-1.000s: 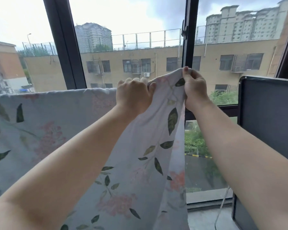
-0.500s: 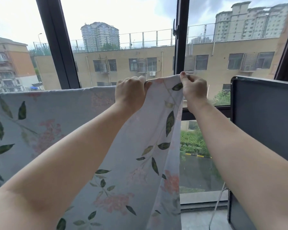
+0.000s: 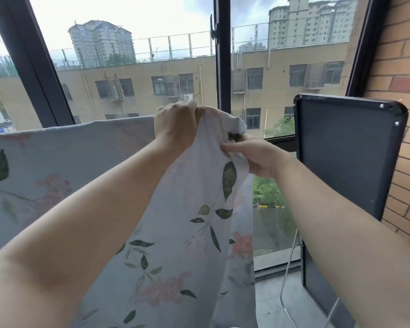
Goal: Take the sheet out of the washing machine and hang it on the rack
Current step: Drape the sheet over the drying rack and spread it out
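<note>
Head view. Both bare forearms in from 7 and 5 o'clock, meeting near ctr.

Grips the top of the sheet w/ left hand, just above ctr toward 12 o'clock. Fingers curled tight over bunched fabric, back of hand toward the camera.

Pinches the same bunch w/ right hand, just beside the left and a bit lower, toward 3 o'clock. Thumb pressed onto a fold, fingers closed round the cloth behind it.

Pale blue-grey fabric w/ green leaves + pink blossoms. Spreads flat from 9 o'clock to ctr w/ a level top edge, then drops in 1 long gathered fall to 6 o'clock. Covers whatever carries that top edge, so cannot tell the rack's shape.

Bkgd: black window frame w/ 3 dark uprights, tan building opposite, 2 tower blocks at 11 and 1 o'clock under a cloudy sky.

At 3 o'clock, a black panel w/ rounded corners + small screws, upright against a brick wall. At 5 o'clock, a strip of grey floor below the glass.
</note>
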Action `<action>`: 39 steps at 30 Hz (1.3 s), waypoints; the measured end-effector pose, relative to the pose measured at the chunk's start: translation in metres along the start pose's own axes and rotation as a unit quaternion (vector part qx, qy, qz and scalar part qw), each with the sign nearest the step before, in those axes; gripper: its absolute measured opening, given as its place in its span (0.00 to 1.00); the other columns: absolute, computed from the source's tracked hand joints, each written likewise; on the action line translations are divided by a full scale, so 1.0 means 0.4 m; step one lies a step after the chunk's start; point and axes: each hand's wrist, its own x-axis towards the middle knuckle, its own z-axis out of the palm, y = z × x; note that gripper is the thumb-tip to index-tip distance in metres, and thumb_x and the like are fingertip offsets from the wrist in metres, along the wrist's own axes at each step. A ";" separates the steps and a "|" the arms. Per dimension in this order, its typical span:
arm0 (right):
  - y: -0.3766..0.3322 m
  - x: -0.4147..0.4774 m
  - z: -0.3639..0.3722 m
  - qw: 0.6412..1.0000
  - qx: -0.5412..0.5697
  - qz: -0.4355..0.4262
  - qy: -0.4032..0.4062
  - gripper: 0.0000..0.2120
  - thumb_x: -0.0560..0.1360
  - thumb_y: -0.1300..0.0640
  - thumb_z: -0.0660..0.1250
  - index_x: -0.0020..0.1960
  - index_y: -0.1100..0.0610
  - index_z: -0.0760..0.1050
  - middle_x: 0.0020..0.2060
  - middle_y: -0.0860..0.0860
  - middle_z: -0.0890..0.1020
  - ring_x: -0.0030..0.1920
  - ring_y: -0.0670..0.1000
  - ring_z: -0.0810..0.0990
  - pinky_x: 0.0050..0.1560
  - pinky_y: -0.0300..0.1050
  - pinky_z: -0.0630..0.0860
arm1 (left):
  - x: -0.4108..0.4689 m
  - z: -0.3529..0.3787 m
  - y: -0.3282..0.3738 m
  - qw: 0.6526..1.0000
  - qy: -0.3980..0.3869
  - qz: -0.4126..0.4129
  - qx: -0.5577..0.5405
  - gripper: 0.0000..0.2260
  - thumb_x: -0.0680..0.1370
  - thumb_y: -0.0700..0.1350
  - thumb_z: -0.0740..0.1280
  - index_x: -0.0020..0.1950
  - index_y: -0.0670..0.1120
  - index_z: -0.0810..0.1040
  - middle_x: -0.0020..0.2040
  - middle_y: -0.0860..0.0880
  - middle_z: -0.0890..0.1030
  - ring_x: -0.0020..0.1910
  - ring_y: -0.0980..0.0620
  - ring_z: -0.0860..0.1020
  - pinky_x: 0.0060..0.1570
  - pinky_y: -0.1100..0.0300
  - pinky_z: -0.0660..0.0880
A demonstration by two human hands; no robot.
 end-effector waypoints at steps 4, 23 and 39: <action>0.089 -0.029 -0.016 0.996 0.051 0.010 -0.075 0.26 0.78 0.52 0.71 0.71 0.60 0.69 0.62 0.60 0.82 0.57 0.60 0.82 0.60 0.58 0.77 | -0.008 0.020 -0.018 1.000 -0.003 -0.001 0.004 0.19 0.85 0.55 0.54 0.49 0.43 0.78 0.46 0.41 0.83 0.45 0.39 0.80 0.50 0.48 0.70; 0.335 -0.085 0.016 0.943 -0.214 0.253 -0.017 0.12 0.82 0.53 0.59 0.59 0.57 0.78 0.52 0.53 0.85 0.45 0.60 0.87 0.33 0.42 0.71 | -0.082 0.020 0.031 0.997 -0.047 0.057 -0.022 0.11 0.83 0.46 0.54 0.49 0.44 0.75 0.47 0.44 0.82 0.47 0.40 0.78 0.54 0.48 0.67; 0.221 -0.057 0.031 0.959 0.267 0.026 0.094 0.30 0.67 0.71 0.54 0.67 0.56 0.74 0.54 0.56 0.84 0.52 0.58 0.80 0.55 0.57 0.73 | -0.114 0.019 0.012 0.988 -0.082 0.101 -0.083 0.11 0.84 0.50 0.57 0.52 0.46 0.76 0.51 0.48 0.82 0.52 0.44 0.79 0.56 0.48 0.68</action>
